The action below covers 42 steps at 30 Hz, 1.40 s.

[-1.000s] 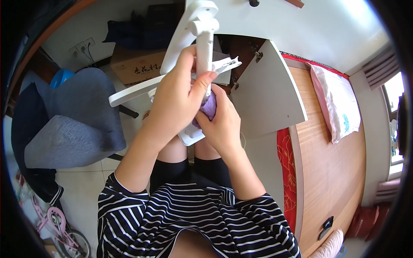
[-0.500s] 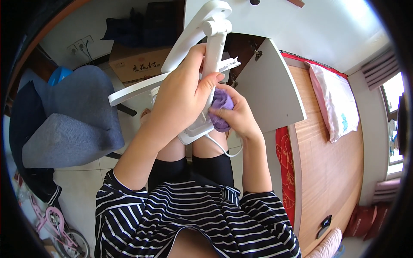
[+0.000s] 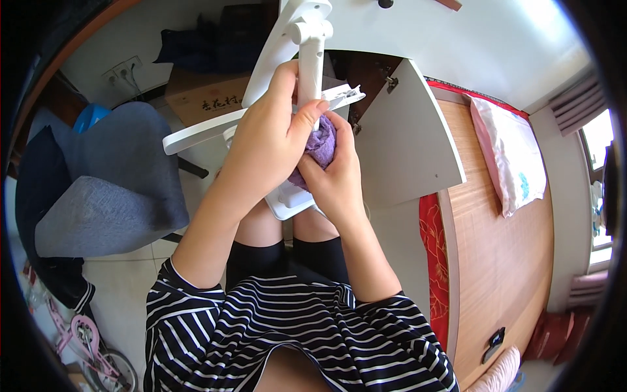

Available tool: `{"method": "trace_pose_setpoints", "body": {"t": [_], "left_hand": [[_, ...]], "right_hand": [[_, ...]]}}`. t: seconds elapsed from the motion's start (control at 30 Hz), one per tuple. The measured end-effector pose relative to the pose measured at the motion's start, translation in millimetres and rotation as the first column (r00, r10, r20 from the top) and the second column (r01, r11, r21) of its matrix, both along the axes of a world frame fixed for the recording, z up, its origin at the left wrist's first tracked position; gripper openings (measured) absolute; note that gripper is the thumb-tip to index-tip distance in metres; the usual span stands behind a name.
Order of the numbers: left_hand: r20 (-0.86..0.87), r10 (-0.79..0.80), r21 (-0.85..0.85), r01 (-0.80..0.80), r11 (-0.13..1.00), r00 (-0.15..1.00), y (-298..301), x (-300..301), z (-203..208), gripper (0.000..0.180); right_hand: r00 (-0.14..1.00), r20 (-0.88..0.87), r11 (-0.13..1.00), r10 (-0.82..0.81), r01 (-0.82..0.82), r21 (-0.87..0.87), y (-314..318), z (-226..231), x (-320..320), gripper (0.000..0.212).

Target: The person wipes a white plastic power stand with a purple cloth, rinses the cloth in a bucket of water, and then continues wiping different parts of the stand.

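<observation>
A white jointed desk lamp [image 3: 311, 68] stands upright in front of me above my knees, its panels spread toward the top and left. My left hand [image 3: 264, 140] is closed round its stem, with the thumb on the near side. Just below, my right hand [image 3: 338, 179] presses a crumpled purple cloth [image 3: 322, 145] around the lower stem. The lamp's flat base [image 3: 287, 204] shows under the hands. Part of the stem is hidden by the cloth and fingers.
At left stands a grey-blue upholstered chair [image 3: 130, 170], with a cardboard box [image 3: 202, 98] behind it. A white cabinet door [image 3: 405, 137] hangs open to the right of the lamp. Further right is a wooden bed board [image 3: 503, 261] with a white pillow [image 3: 506, 157].
My right hand has moved left with the purple cloth, from beside the stem to wrapped around it. The lamp's top has shifted slightly left, with my left hand still on it.
</observation>
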<state>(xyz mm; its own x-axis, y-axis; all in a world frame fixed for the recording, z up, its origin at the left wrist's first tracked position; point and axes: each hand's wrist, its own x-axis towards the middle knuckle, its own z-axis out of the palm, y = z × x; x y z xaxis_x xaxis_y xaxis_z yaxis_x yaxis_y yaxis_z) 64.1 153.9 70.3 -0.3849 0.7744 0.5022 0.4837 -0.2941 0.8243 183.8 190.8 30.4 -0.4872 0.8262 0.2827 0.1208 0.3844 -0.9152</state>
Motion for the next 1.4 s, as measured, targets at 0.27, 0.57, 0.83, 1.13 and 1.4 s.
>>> {"method": "trace_pose_setpoints", "body": {"t": [0.27,0.57,0.83,1.13,1.4], "left_hand": [[-0.044,-0.016,0.02,0.017,1.0,0.999,0,0,-4,0.031],[-0.026,0.018,0.001,-0.018,1.0,1.0,3,-3,-4,0.036],[-0.071,0.008,0.075,-0.003,0.997,0.997,10,-6,-7,0.038],[-0.109,0.013,0.055,-0.007,0.998,0.994,7,2,-5,0.036],[-0.083,0.021,0.051,-0.017,0.999,0.996,2,0,-6,0.035]], "right_hand": [[0.973,-0.034,0.968,0.23,-0.232,-0.099,28,-4,19,0.058],[0.94,-0.221,0.966,-0.26,0.253,-0.062,26,-21,52,0.046],[0.984,-0.129,0.899,-0.125,0.168,0.405,-22,-61,31,0.054],[0.98,0.111,0.8,-0.166,0.068,0.597,-23,-66,42,0.05],[0.984,0.091,0.986,0.156,-0.161,0.048,-8,-14,70,0.039]]}}
